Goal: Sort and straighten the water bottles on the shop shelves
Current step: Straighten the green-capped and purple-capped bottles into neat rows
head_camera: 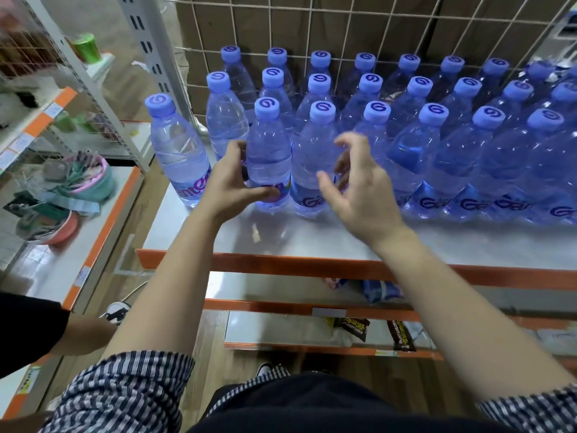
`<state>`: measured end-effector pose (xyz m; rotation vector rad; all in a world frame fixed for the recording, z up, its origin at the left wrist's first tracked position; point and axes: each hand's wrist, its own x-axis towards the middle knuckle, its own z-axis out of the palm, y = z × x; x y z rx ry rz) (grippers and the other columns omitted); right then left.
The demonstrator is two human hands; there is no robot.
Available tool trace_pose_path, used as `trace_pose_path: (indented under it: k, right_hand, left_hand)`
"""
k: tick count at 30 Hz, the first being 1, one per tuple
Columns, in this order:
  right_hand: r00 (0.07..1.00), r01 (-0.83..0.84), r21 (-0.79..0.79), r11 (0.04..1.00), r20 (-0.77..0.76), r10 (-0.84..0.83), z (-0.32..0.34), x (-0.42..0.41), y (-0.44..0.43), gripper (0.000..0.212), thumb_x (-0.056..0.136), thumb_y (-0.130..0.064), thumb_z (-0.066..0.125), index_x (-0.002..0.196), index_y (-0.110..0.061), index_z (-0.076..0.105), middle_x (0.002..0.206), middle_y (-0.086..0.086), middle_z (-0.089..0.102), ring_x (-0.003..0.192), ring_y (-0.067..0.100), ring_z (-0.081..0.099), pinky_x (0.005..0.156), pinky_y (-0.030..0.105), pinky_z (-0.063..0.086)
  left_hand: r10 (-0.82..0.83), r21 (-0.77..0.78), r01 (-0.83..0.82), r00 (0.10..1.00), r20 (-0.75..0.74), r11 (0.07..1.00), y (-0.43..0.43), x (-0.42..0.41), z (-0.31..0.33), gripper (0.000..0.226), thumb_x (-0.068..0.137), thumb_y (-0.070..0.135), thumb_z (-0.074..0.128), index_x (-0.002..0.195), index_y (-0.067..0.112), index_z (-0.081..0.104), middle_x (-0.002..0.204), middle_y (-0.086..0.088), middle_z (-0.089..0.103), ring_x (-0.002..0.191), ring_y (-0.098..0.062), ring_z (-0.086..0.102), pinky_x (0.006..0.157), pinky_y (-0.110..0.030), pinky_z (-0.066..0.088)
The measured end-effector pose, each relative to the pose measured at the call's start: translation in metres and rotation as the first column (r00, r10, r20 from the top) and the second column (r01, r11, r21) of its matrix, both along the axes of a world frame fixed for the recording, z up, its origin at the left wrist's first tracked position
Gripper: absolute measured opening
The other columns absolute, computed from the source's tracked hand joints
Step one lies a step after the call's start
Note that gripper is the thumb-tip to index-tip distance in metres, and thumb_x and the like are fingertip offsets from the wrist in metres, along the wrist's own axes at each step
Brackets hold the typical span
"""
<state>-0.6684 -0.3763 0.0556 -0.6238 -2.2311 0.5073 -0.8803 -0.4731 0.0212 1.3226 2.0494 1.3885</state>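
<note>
the water bottles [431, 142] stand in 3 rows across the middle and right of the frame, on the top shelf [312, 239] with the orange front edge, blue caps up, backed against a wire grid [374, 26]. the rows on the right look even, so the work seems nearly done there and unfinished at the left end.

the left hand [231, 185], centre left of the frame, wraps its grip round the lower body of the front-row bottle [268, 151], thumb across the label and fingers curled round the left side. holding it low probably lets the person turn or slide it without tipping it, so the logo faces out like those to the right.

the right hand [359, 189], just right of centre, has its grip spread, fingers loosely bent, holding nothing. it hovers in front of the next bottle [312, 157]; i cannot tell whether the thumb touches it. it seems placed to steady that neighbour or take it next.

1 stray bottle [178, 151] stands apart from the rows at the shelf's left edge, its label turned differently; it likely needs pulling into line.
</note>
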Motion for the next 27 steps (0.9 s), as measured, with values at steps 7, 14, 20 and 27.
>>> trace_pose_path:
  k: [7,14,20,27]
  right_hand:
    - [0.957,0.029,-0.076,0.997,0.290,-0.005,-0.090,0.033,-0.018,0.031,0.092,-0.033,0.050,0.109,-0.010,0.062,0.104,0.004,0.061,0.097,0.023,0.057,0.082,0.035,0.050]
    - [0.943,0.086,0.037,0.996,0.318,-0.093,-0.095,0.030,-0.020,0.024,0.088,-0.029,0.049,0.093,-0.013,0.066,0.089,0.002,0.064,0.083,0.023,0.058,0.071,0.030,0.043]
    - [0.937,0.089,0.045,0.995,0.336,-0.099,-0.095,0.028,-0.020,0.026,0.088,-0.029,0.048,0.095,-0.015,0.069,0.090,0.002,0.063,0.084,0.024,0.058,0.071,0.033,0.047]
    - [0.897,0.047,0.072,0.996,0.435,-0.074,-0.092,0.024,-0.019,0.047,0.091,-0.034,0.039,0.131,-0.022,0.060,0.127,-0.001,0.062,0.101,0.026,0.057,0.081,0.038,0.051]
  left_hand:
    - [-0.044,0.027,0.042,0.992,0.116,0.999,-0.004,0.009,-0.022,0.073,0.066,0.026,0.082,0.128,0.025,0.043,0.123,0.006,0.062,0.113,-0.013,0.061,0.098,-0.038,0.051]
    - [0.075,0.033,-0.079,0.993,0.092,0.996,0.000,0.019,-0.047,0.073,0.066,0.029,0.073,0.133,0.018,0.045,0.123,0.007,0.063,0.112,-0.010,0.061,0.097,-0.043,0.050]
    - [0.356,0.044,-0.356,0.934,-0.006,0.934,0.010,0.035,-0.048,0.085,0.051,0.058,0.082,0.116,0.013,0.051,0.111,-0.003,0.059,0.100,-0.021,0.060,0.085,-0.041,0.051]
    - [0.085,0.053,-0.099,0.971,0.223,0.994,-0.002,0.023,-0.055,0.078,0.066,0.032,0.077,0.133,0.010,0.045,0.130,0.000,0.060,0.121,-0.014,0.058,0.105,-0.046,0.045]
